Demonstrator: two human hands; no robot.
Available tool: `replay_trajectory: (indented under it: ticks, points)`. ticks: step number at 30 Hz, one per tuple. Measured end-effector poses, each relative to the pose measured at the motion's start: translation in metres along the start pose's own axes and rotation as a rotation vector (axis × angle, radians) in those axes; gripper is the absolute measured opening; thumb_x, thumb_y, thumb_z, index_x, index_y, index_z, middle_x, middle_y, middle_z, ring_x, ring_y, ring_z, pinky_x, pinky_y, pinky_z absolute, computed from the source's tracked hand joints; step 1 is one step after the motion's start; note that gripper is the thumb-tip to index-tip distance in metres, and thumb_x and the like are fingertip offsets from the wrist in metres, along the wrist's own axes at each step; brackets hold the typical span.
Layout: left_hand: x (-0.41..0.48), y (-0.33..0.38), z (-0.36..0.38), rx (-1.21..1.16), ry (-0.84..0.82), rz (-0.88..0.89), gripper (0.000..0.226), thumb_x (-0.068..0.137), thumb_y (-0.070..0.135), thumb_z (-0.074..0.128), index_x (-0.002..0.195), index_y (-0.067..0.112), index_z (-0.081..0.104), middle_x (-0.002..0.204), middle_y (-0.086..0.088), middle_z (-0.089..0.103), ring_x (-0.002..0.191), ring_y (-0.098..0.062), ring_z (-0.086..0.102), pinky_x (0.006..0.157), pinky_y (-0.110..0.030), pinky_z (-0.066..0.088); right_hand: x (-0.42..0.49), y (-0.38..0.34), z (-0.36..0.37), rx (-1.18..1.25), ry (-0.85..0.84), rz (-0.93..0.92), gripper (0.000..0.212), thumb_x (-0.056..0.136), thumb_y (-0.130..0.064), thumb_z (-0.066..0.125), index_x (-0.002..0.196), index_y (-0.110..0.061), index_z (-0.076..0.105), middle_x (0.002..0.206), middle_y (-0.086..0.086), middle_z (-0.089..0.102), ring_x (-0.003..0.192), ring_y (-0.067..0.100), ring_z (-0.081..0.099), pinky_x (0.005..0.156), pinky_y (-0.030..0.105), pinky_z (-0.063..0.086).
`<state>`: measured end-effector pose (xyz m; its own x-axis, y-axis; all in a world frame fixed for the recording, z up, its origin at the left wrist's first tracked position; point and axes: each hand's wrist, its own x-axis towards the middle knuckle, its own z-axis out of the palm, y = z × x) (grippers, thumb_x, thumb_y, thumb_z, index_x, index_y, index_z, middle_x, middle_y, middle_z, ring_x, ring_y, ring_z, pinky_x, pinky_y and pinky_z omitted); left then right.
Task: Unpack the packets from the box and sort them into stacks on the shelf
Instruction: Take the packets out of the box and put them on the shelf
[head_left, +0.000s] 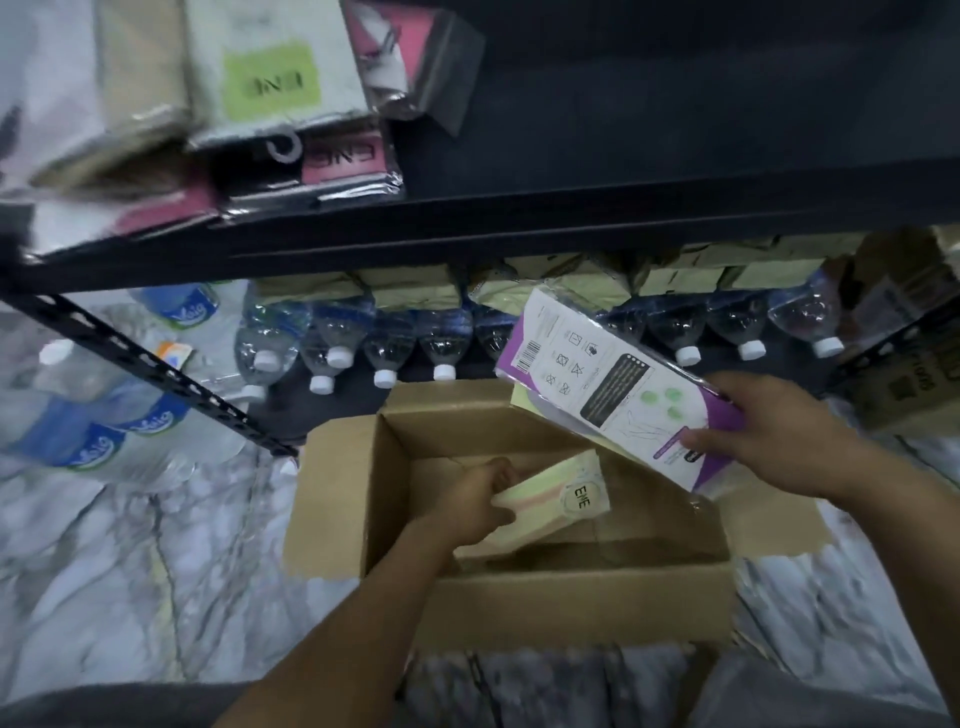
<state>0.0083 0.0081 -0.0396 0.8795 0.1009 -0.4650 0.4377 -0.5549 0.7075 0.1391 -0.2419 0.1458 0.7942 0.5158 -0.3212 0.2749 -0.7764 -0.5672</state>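
An open cardboard box (571, 608) stands on the marble floor below a black shelf (571, 218). My left hand (478, 504) reaches inside the box and grips a pale yellow packet (556, 501) with a round label. My right hand (779, 436) holds a purple and white packet (613, 384), back side up, tilted above the box's far right corner; a pale yellow packet lies under it in the same grip. On the shelf at the upper left lie stacks of packets (270, 88) in beige, white with green labels, and pink with black.
Water bottles (389, 343) lie in a row on the floor under the shelf, with more bottles (104, 426) at the left beside a slanted black shelf brace (156, 364). Olive packets line the back. Another carton (914, 384) stands at the right.
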Motion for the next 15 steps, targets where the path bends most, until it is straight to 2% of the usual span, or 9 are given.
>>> replay_trajectory:
  ticks: [2, 4, 8, 10, 13, 15]
  points:
    - [-0.023, 0.006, -0.020, -0.035, 0.092, 0.031, 0.030, 0.075, 0.010, 0.076, 0.090, 0.028, 0.058, 0.089, 0.011, 0.060, 0.085, -0.011, 0.058, 0.070, -0.021, 0.045, -0.007, -0.009, -0.008, 0.047, 0.010, -0.008, 0.024, 0.080, -0.018, 0.075, 0.086, -0.033, 0.057, 0.088, -0.012, 0.064, 0.079, 0.000, 0.058, 0.060, 0.018, 0.040]
    - [-0.044, 0.014, -0.037, -0.085, 0.175, 0.051, 0.030, 0.073, 0.012, 0.079, 0.085, 0.029, 0.058, 0.086, 0.011, 0.063, 0.081, -0.010, 0.060, 0.069, -0.022, 0.046, -0.015, -0.016, -0.013, 0.095, 0.021, 0.006, 0.022, 0.080, -0.016, 0.074, 0.092, -0.028, 0.060, 0.091, -0.011, 0.066, 0.082, 0.004, 0.062, 0.064, 0.022, 0.046]
    - [-0.094, 0.034, -0.064, -0.222, 0.308, 0.081, 0.027, 0.072, 0.014, 0.081, 0.087, 0.028, 0.063, 0.087, 0.002, 0.069, 0.079, -0.009, 0.063, 0.073, -0.027, 0.049, -0.041, -0.037, -0.020, 0.157, 0.023, 0.006, 0.018, 0.079, -0.018, 0.076, 0.091, -0.023, 0.063, 0.089, -0.007, 0.070, 0.078, 0.009, 0.068, 0.070, 0.032, 0.054]
    - [-0.121, 0.043, -0.072, -0.267, 0.365, 0.088, 0.026, 0.074, 0.011, 0.081, 0.086, 0.025, 0.064, 0.083, 0.001, 0.067, 0.073, -0.005, 0.061, 0.069, -0.023, 0.048, -0.060, -0.045, -0.017, 0.246, -0.003, 0.028, 0.016, 0.078, -0.020, 0.076, 0.091, -0.022, 0.066, 0.086, -0.002, 0.074, 0.075, 0.011, 0.071, 0.074, 0.036, 0.056]
    - [-0.164, 0.046, -0.082, -0.281, 0.441, 0.063, 0.026, 0.072, 0.007, 0.083, 0.085, 0.022, 0.066, 0.076, 0.002, 0.065, 0.065, 0.000, 0.058, 0.063, -0.017, 0.045, -0.088, -0.055, -0.007, 0.326, -0.050, 0.004, 0.020, 0.077, -0.028, 0.077, 0.096, -0.026, 0.069, 0.089, -0.006, 0.076, 0.084, 0.015, 0.072, 0.087, 0.044, 0.053]
    - [-0.192, 0.042, -0.087, -0.304, 0.473, 0.029, 0.027, 0.071, 0.009, 0.084, 0.086, 0.022, 0.065, 0.075, -0.002, 0.065, 0.068, -0.008, 0.059, 0.063, -0.023, 0.044, -0.104, -0.064, 0.000, 0.430, -0.077, -0.013, 0.024, 0.079, -0.017, 0.076, 0.101, -0.022, 0.068, 0.091, -0.002, 0.076, 0.085, 0.019, 0.073, 0.086, 0.046, 0.055]
